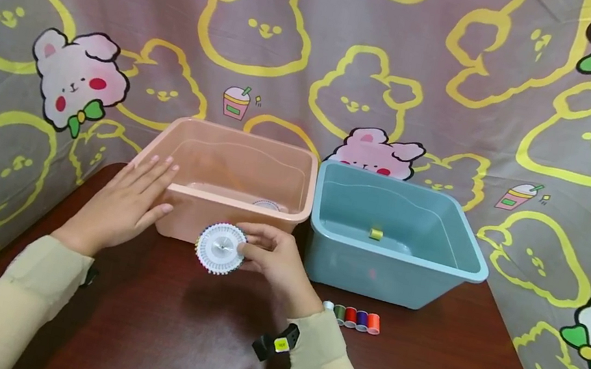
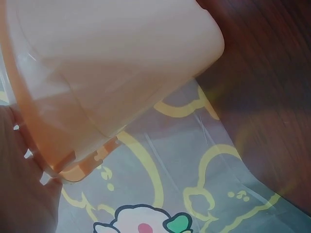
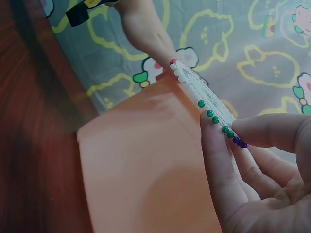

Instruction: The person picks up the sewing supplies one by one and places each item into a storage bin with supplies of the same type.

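While the left hand (image 1: 130, 195) lies with straight, loose fingers at the left front corner of the pink bin (image 1: 244, 206), perhaps to steady it, the right hand (image 1: 277, 257) pinches a pin wheel (image 1: 217, 253) by its edge between thumb and fingers. That wheel is clear of the table (image 1: 139, 328), just before the bin's front wall, its face toward the head camera; an edge grip probably suits so thin a disc, leaving most of its face uncovered, though the fingers come close to the green and purple pinheads (image 3: 215, 120). Inside the pink bin, near its right end, is another pale disc (image 1: 267, 204), partly hidden by the front rim. Just beside it stands the blue bin (image 1: 375, 271), where one yellow-green spool (image 1: 376, 234) sits on the floor. A row of thread spools (image 1: 350, 317) is on the table in front of the blue bin; the right sleeve (image 1: 321, 341) comes close to its white end. The pink front wall stands between the held wheel and the bin's inside, and a patterned curtain (image 1: 302, 14) hangs behind both bins.
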A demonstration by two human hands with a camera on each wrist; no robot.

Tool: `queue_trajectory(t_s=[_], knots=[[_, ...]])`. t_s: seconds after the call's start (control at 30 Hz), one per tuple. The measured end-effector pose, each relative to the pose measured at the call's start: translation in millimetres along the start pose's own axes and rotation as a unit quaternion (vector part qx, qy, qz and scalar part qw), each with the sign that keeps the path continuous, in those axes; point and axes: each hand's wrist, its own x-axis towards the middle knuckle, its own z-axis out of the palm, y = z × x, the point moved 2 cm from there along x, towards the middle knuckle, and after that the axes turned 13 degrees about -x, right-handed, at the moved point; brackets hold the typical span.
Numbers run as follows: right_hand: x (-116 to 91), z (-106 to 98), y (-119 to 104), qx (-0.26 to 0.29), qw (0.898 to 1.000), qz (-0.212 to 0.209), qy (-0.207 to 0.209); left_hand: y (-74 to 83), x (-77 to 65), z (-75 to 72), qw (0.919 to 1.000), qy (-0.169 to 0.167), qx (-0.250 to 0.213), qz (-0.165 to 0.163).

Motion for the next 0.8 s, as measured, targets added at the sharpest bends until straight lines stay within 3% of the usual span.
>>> queue_trajectory(t_s=[0.43,0.8], knots=[[11,-7,-24,0.006,0.999,-0.001,0.041,0.5,-0.6,-1.0,1.0,-0.002,0.007,0.005],[27,-13,-42,0.02,0.998,0.0,0.054,2.7,0.7,-0.1,0.9995,-0.017,0.012,-0.022]])
